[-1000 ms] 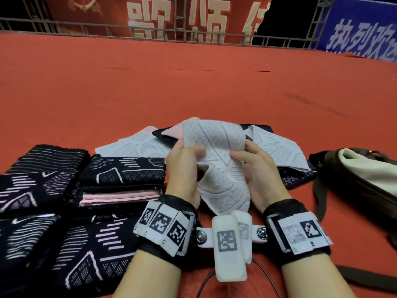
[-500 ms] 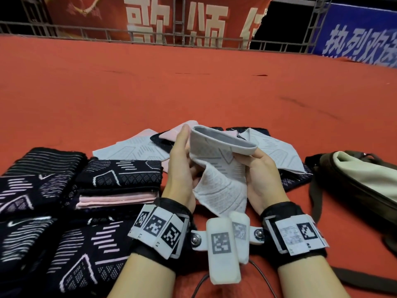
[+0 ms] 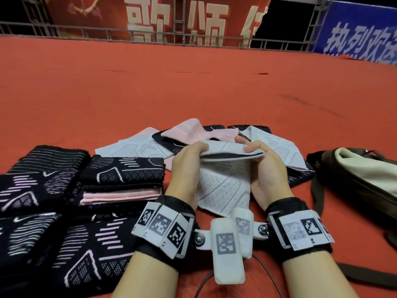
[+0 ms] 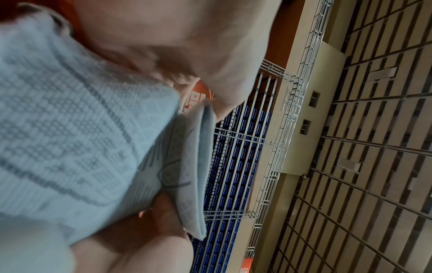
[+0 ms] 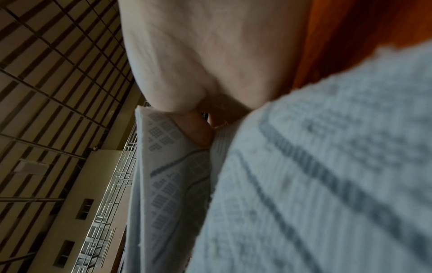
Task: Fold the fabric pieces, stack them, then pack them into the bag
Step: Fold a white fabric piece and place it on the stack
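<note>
Head view: left hand, right hand pinch folded white cloth

Two hands, one at left, one at right. One bag. Four dark folded stacks. One white piece held; the loose pile's count is unclear.
</note>
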